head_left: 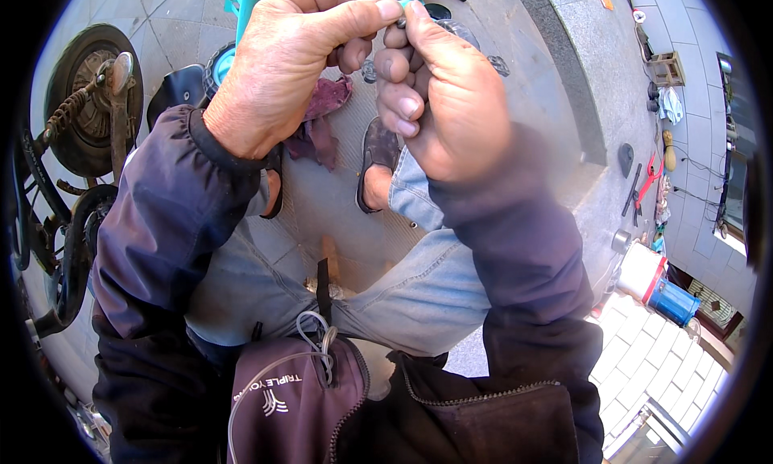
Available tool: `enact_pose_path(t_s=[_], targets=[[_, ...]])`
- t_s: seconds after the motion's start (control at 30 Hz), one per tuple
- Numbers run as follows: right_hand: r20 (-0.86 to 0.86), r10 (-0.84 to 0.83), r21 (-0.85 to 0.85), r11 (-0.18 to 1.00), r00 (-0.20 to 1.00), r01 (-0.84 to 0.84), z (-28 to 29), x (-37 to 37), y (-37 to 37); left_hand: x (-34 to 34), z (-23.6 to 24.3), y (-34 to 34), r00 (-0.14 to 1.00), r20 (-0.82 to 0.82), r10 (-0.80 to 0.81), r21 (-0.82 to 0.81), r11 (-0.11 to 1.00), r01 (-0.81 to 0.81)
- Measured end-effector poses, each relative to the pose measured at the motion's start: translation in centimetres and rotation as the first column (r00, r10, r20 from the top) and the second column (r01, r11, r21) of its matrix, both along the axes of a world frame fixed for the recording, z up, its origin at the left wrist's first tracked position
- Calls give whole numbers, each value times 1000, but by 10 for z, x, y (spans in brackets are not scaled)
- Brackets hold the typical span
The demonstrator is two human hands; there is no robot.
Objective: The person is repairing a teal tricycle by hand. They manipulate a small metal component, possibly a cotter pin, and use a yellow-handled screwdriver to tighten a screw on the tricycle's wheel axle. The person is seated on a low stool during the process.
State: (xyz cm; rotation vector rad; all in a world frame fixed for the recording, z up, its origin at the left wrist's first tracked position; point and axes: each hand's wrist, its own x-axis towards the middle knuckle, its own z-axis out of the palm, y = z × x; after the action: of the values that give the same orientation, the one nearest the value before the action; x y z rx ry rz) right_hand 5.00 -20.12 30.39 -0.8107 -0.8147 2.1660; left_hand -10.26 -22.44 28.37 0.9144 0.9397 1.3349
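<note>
My left hand (294, 57) and my right hand (463, 101) are raised at the top middle of the view, thumbs almost meeting. Both are closed in a pinch. A small, thin metal-looking tip shows above my left thumb, and a bit of teal appears where the thumbs meet. The fingers mostly cover whatever they grip, so its kind cannot be made out. Just beyond the hands stands a teal frame (248, 11) with a small teal-rimmed wheel (219, 66) beside it. Below them on the ground lies a crumpled purple cloth (316, 130).
A black wheeled frame with a coil spring and tyre (58, 89) stands at the left. To the right rises a grey stone step (581, 113). On it lie red-handled pliers (647, 184), other tools and a white, red and blue cylinder (642, 272). My feet rest on the paving.
</note>
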Motion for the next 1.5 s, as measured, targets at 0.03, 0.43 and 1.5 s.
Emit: enact_pose_path(t_s=[0.03,0.43,1.5], targets=[[4,-5,7,1000,1000,5,1,-1,-1,0,0,0,1000,5,-1,2,1000,0],[63,-45,-15,999,997,46,1,1,0,0,0,0,999,-42,-18,20,1000,19],[153,-60,-46,997,986,68,0,0,0,6,-4,1,939,-325,115,192,980,-53]])
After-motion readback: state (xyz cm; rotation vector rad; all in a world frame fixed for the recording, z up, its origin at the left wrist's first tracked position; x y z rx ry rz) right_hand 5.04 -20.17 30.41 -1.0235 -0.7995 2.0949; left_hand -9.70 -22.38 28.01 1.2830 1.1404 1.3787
